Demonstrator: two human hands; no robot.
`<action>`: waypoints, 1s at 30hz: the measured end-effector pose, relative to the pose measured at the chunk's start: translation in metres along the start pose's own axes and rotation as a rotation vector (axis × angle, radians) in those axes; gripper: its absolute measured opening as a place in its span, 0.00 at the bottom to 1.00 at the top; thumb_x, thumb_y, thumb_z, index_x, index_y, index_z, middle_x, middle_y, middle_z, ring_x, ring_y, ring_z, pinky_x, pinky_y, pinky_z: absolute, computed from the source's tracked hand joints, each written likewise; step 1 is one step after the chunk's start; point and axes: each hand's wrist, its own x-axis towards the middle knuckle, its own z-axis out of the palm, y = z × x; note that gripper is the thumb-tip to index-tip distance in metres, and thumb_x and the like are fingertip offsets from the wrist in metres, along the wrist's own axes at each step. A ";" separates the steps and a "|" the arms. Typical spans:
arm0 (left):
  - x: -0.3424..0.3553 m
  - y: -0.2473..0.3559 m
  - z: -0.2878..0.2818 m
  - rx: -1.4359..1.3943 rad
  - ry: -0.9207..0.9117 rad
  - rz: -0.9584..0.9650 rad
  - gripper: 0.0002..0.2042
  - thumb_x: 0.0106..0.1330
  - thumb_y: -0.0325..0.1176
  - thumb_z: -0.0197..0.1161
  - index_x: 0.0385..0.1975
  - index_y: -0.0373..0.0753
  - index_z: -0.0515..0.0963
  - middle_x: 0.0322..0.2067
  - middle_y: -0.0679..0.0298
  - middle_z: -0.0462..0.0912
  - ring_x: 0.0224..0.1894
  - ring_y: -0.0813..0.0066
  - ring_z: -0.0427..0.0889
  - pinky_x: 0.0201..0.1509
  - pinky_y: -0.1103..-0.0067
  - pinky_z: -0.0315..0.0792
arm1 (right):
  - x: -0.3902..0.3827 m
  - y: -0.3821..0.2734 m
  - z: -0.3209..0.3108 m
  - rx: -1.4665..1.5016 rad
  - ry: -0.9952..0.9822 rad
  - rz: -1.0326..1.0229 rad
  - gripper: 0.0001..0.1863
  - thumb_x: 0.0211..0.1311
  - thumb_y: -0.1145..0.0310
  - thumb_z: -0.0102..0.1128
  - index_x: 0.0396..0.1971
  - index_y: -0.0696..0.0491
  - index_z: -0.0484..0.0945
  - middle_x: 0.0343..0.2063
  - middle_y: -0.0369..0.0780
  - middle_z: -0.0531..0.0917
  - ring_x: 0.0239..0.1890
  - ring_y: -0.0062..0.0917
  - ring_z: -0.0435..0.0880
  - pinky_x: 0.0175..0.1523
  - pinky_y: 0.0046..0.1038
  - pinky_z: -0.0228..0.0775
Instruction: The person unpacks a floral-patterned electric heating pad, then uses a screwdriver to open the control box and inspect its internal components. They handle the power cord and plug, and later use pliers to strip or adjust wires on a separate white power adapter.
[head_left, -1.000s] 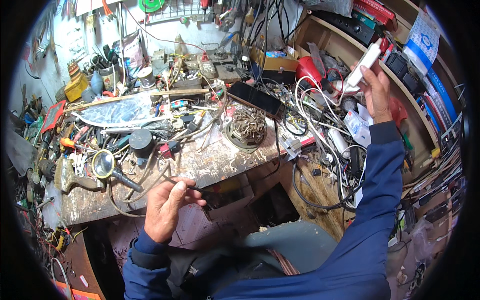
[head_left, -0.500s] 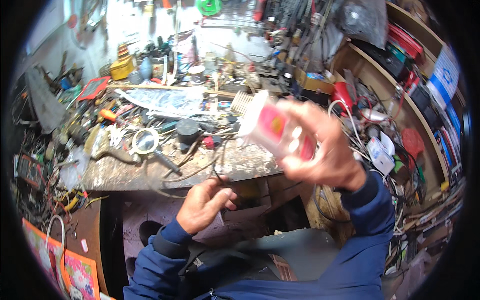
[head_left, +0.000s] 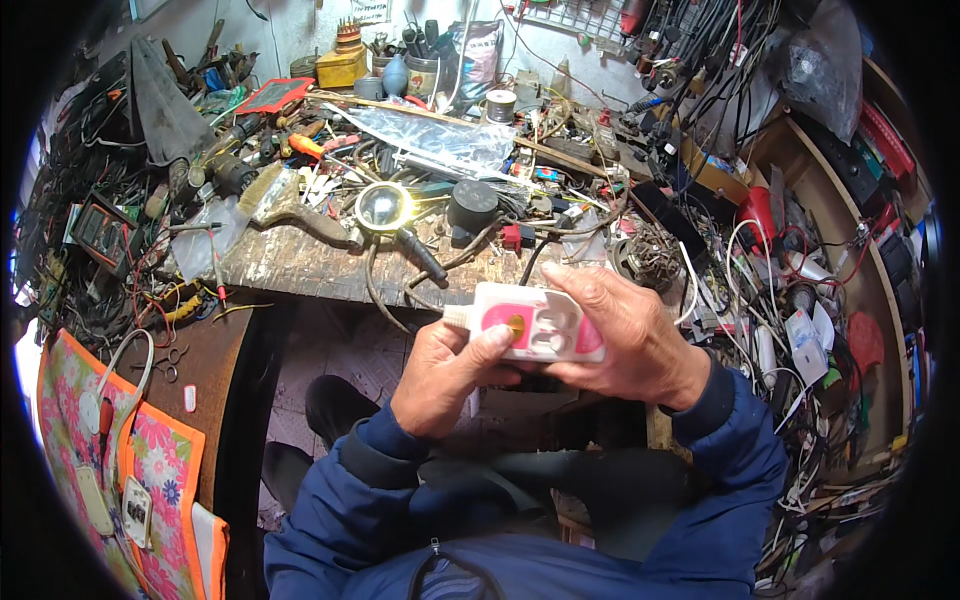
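My left hand (head_left: 440, 370) and my right hand (head_left: 640, 340) grip a white plastic socket unit (head_left: 550, 325) over the bench's front edge. It has a pink face, a yellow part under or beside my left thumb, and a ribbed cord end at its left. My right fingers wrap round its right end. Just behind it lie a dark cord (head_left: 535, 255), a small red part (head_left: 515, 237), a black cylinder (head_left: 472, 205) and a magnifying glass (head_left: 383, 207) with a dark handle.
The cluttered workbench (head_left: 300, 265) holds tools, wires, a brush (head_left: 300, 215) and a plastic bag (head_left: 430, 140). A wooden side shelf (head_left: 875, 290) with tangled cables is at right. At lower left hangs a floral bag (head_left: 170, 470) beside a brown side table (head_left: 215, 380).
My right hand has brought the white unit from the right shelf area down to the middle, turning its pink face up. My left hand has left the dark cord and taken the unit too.
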 end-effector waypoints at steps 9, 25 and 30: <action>-0.007 0.017 -0.031 -0.211 0.074 0.137 0.19 0.74 0.41 0.64 0.55 0.32 0.78 0.45 0.55 0.88 0.42 0.69 0.89 0.45 0.74 0.85 | -0.043 0.076 -0.044 -0.296 0.113 0.282 0.09 0.57 0.79 0.66 0.39 0.58 0.83 0.31 0.44 0.84 0.35 0.37 0.85 0.42 0.34 0.75; -0.047 0.062 -0.085 -0.393 0.142 0.667 0.17 0.80 0.37 0.53 0.63 0.38 0.73 0.58 0.52 0.81 0.56 0.61 0.85 0.60 0.62 0.83 | -0.123 0.147 -0.130 -0.473 0.222 0.914 0.08 0.53 0.75 0.72 0.34 0.60 0.86 0.27 0.48 0.87 0.32 0.38 0.89 0.40 0.34 0.78; -0.054 0.083 -0.123 -0.395 0.010 0.682 0.18 0.81 0.37 0.51 0.63 0.35 0.74 0.58 0.49 0.81 0.58 0.58 0.82 0.59 0.66 0.84 | -0.172 0.128 -0.188 -0.595 0.188 1.070 0.09 0.53 0.73 0.72 0.35 0.56 0.87 0.29 0.49 0.87 0.33 0.38 0.89 0.41 0.35 0.79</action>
